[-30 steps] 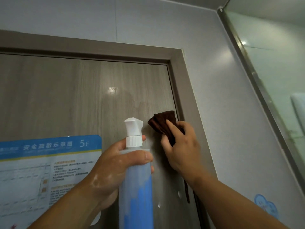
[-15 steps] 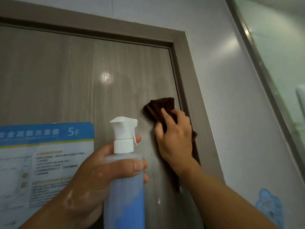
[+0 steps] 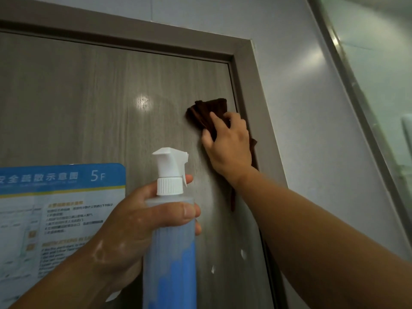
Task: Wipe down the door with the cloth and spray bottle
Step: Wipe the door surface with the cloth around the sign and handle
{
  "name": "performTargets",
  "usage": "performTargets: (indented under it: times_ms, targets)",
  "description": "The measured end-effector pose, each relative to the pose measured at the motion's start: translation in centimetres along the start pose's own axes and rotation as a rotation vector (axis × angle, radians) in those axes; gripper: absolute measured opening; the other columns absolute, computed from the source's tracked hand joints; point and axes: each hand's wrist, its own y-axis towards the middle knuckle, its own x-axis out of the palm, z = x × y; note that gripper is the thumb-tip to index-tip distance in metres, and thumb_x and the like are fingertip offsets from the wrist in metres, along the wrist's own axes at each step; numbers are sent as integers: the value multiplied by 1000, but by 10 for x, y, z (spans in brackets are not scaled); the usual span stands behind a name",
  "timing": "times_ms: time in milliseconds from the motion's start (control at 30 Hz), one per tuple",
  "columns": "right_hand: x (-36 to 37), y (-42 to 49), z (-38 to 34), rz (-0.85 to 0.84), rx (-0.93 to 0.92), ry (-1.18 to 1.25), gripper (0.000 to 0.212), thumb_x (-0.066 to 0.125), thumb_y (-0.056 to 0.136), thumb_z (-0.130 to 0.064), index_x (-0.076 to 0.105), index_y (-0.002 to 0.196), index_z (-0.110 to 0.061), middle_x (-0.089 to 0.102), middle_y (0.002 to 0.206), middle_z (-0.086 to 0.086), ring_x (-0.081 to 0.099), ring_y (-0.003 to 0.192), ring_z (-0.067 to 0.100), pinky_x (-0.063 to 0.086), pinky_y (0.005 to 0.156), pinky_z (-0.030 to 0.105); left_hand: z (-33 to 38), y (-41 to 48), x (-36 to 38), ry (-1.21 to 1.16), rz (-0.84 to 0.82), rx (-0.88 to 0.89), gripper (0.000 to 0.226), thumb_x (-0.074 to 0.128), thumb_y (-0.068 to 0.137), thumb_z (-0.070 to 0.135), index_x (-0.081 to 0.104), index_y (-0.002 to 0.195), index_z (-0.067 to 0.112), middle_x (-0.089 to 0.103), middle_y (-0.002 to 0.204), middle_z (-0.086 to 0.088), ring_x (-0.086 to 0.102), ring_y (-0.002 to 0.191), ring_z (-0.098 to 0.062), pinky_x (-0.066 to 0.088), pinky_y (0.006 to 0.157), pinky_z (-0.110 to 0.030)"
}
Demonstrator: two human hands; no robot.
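Your right hand (image 3: 227,146), fingers clamped on the brown cloth (image 3: 208,112), has climbed toward the top-right corner of the door (image 3: 89,108) while your left hand (image 3: 131,228) grips the spray bottle (image 3: 171,253) upright below, so that upper edge is getting wiped.

A glossy pale grey wall (image 3: 301,121) fills the upper and right side, with a soft patch of reflected light high up. A taupe frame (image 3: 250,70) runs along the top and down the right. At far right a metal strip (image 3: 347,90) edges a greenish glass pane (image 3: 379,41). A blue-and-white poster (image 3: 62,210) marked "5F" sits lower left.
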Motion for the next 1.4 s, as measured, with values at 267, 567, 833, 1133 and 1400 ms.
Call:
performTargets:
  times_ms: [267,567,833,1133,1400]
  targets:
    - [-24,-150,26,-65,-361,8,54,58,93,-42,61,140,-17,56,131,17,57,110,31,52,91,45,-7,-10,-4,-11,-18,-44,77,89,33,27,71,108,26,71,88,-22,70,75,-35,53,73,-47]
    - [3,9,2,10,-109,-40,53,51,100,-44,52,148,-22,46,144,12,44,127,30,38,109,44,-14,-17,-11,-28,29,-45,72,84,36,22,72,107,23,71,89,-23,70,74,-36,53,73,-48]
    - [-15,-125,2,-127,-582,-8,57,57,95,-43,57,143,-14,53,134,19,58,107,33,51,88,46,-20,-39,-34,-33,59,-64,73,83,34,18,72,106,18,71,85,-27,69,69,-39,58,60,-42]
    - [8,35,-17,-38,-256,-22,57,46,99,-49,49,151,-26,43,149,13,44,129,35,35,110,46,-11,-47,-52,-36,60,-15,69,82,34,15,72,103,14,69,83,-28,67,67,-40,58,63,-44]
    - [10,-77,-47,-118,-661,68,53,60,92,-40,61,141,-22,57,134,10,55,103,29,45,84,41,-15,-54,-65,-54,89,-36,94,96,20,30,70,109,14,68,88,-31,66,71,-44,55,70,-50]
